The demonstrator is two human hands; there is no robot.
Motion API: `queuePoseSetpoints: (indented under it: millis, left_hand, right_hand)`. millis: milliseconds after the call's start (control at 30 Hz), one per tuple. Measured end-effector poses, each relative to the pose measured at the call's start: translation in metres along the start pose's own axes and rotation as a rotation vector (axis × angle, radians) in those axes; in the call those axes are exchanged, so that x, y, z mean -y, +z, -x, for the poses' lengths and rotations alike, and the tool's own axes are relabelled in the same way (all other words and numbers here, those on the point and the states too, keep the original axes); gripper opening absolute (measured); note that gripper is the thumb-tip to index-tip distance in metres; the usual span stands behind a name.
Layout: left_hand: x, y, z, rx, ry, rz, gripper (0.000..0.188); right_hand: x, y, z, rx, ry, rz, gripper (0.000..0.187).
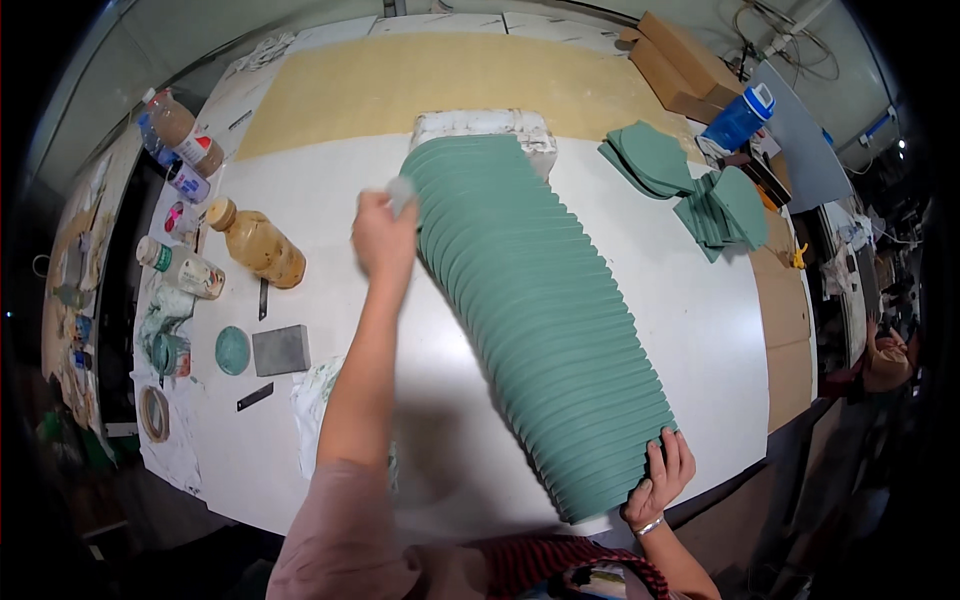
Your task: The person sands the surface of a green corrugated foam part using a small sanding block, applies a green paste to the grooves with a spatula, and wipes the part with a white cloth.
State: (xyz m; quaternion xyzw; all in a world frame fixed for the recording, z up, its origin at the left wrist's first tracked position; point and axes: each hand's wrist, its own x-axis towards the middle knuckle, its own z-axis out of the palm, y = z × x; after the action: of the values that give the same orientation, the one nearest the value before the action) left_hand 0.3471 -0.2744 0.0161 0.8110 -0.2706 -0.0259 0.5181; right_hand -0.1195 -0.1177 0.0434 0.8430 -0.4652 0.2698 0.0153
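A long row of thin green sheet pieces [545,320] with rounded edges lies fanned and overlapping from the far middle to the near right. Its far end is against a white wrapped block [538,145]. My left hand [384,238] is closed around a small pale grey-white thing [401,194], smeared by motion, beside the row's far left edge. What kind of thing it is, I cannot make out. At the near right end, my right hand [665,474] grips the row's corner, fingers bent over its edge and the thumb partly hidden.
More green pieces [725,210] lie stacked at the far right, near a blue bottle [740,118] and a cardboard box [685,65]. Along the left stand several bottles, one with yellowish liquid [260,245]. A grey block [281,349], a black blade [255,397] and a tape roll [154,413] lie nearer.
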Motion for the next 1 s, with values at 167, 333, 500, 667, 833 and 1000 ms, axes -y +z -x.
queuePoseSetpoints:
  millis: [167,333,500,667,833,1000]
  left_hand:
    - [-0.025,0.018,0.006,0.002,0.155,-0.05,0.035]
    - [0.037,-0.012,0.036,0.091,-0.162,0.015,0.036]
    - [-0.03,-0.003,0.025,0.078,-0.031,0.14,0.035]
    - [0.029,-0.006,0.059,-0.007,-0.13,0.139,0.036]
    - [-0.004,-0.01,0.043,0.081,-0.173,0.183,0.033]
    - [-0.018,0.001,0.032,0.054,0.191,0.03,0.029]
  right_hand:
    - [-0.003,0.001,0.0,-0.007,0.003,-0.001,0.047]
    - [0.0,0.0,0.001,-0.004,0.005,-0.011,0.047]
    - [-0.003,0.001,0.001,-0.011,-0.002,0.0,0.046]
    - [0.001,0.001,-0.002,-0.018,-0.008,-0.013,0.047]
    - [0.0,0.0,-0.001,-0.011,-0.009,0.005,0.047]
    - [0.0,0.001,0.0,-0.014,-0.01,-0.013,0.047]
